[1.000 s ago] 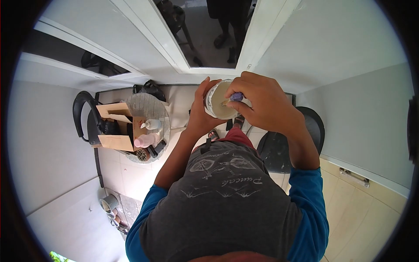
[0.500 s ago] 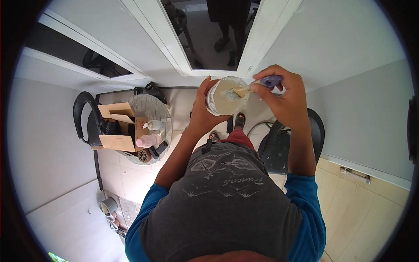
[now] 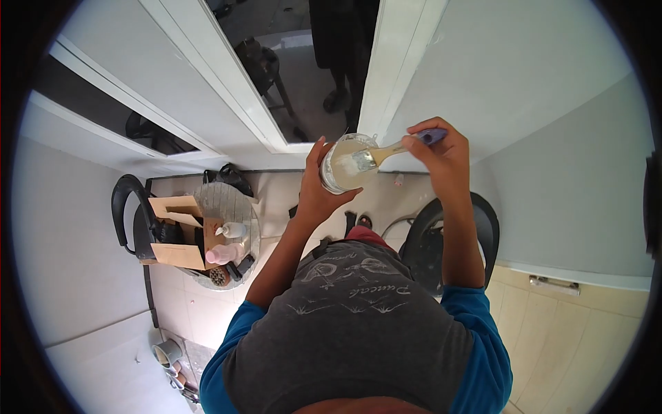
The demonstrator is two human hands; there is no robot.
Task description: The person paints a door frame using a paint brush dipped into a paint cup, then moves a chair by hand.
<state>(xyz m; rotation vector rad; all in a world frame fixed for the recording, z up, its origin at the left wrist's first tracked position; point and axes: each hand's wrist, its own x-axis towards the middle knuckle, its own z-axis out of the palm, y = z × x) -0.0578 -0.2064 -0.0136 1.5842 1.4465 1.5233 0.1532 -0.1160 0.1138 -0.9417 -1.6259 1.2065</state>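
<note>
My left hand (image 3: pixel 318 185) is wrapped round the side of a round tub (image 3: pixel 329 178) of whitish paint (image 3: pixel 343 181), tilted a little towards me. In my right hand (image 3: pixel 441 148) is a paintbrush (image 3: pixel 393 150), pinched by its purple-ended handle. White-coated bristles point down over the paint at the tub's right side, and the metal band shows above the rim. Both hands are held out in front of my chest, close to the white frame of a dark glass door (image 3: pixel 303 76).
At the left, a round table (image 3: pixel 241 200) bears an open cardboard box (image 3: pixel 181 252), a pink bottle (image 3: pixel 224 254), a white pump bottle (image 3: pixel 232 230) and a brush (image 3: pixel 219 277). Black chairs (image 3: pixel 124 200) (image 3: pixel 452 238) stand on both sides. A black bag (image 3: pixel 234 179) lies by the wall.
The brush has come up out of the paint, so its bristles and metal band show more. My view has shifted, with the door and floor things appearing lower and further left.
</note>
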